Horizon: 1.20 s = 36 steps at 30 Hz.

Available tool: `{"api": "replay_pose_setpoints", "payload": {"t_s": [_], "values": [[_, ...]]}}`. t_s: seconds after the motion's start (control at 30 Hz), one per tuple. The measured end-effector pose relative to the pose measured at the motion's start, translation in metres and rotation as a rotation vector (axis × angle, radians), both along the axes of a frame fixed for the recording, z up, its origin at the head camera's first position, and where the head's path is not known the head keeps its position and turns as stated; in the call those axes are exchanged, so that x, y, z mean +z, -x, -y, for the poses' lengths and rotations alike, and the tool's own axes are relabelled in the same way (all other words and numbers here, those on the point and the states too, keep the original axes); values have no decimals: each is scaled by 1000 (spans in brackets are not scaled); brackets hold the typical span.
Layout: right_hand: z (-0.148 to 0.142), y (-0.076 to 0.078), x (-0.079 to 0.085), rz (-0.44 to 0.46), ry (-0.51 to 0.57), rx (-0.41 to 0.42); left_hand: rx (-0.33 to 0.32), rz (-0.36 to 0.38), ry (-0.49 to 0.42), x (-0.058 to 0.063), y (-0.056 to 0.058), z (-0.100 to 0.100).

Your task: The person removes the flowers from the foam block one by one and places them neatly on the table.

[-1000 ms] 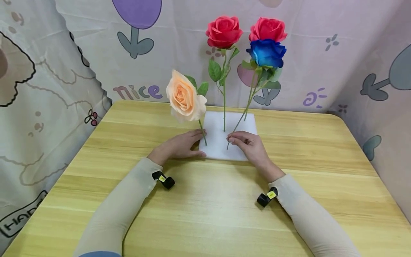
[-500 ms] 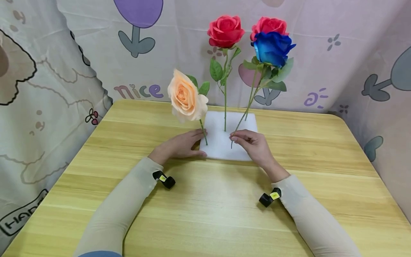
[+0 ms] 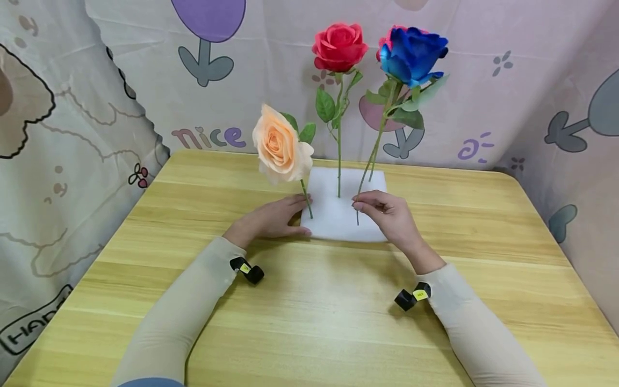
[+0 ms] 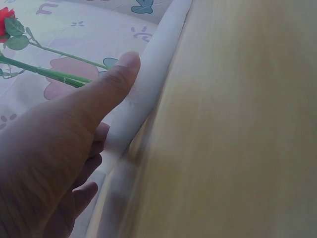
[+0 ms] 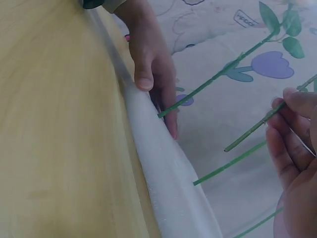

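In the head view my right hand [image 3: 393, 216] pinches the stem of a blue rose [image 3: 413, 56] between thumb and fingertips. Its bare stem end [image 5: 237, 142] hangs free above the white foam block [image 3: 333, 228], as the right wrist view shows. My left hand [image 3: 272, 218] rests against the block's left side, fingers and thumb extended. Beside that hand a peach rose [image 3: 279, 146] stands in the foam, tilted left. A red rose [image 3: 340, 48] is upright in the block's back half. Another red rose [image 3: 386, 47] is mostly hidden behind the blue bloom.
The foam lies near the far edge of a wooden table [image 3: 300, 322]. A printed cloth [image 3: 280, 64] hangs close behind it and along both sides. Green leaves [image 3: 325, 105] stick out from the middle stem.
My right hand has carried the blue rose slightly to the right. The bloom has risen and the stem stands more upright, now covering most of the red rose behind. My left hand stays put.
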State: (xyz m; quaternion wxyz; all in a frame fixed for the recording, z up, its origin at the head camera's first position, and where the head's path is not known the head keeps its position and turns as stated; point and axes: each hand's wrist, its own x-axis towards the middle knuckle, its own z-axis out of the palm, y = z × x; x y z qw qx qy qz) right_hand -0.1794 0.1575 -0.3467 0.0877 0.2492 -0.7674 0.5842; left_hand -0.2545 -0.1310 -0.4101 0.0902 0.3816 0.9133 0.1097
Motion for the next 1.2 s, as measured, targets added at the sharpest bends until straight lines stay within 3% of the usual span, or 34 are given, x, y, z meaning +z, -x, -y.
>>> {"api": "replay_pose_setpoints", "payload": {"t_s": [0.27, 0.43, 0.67, 0.93, 1.2], "values": [[-15, 14, -17, -38, 53, -13, -2, -3, -2, -5, 0, 2], [-25, 12, -19, -24, 63, -49, -1, 5, 11, -5, -3, 1], [-39, 7, -18, -28, -6, -82, 4, -4, 13, -7, -3, 2], [-58, 2, -15, -108, -99, -106, 8, -1, 21, -4, -2, 1], [-71, -8, -20, -106, -173, -138, 12, 1, 32, -3, 0, 0]]}}
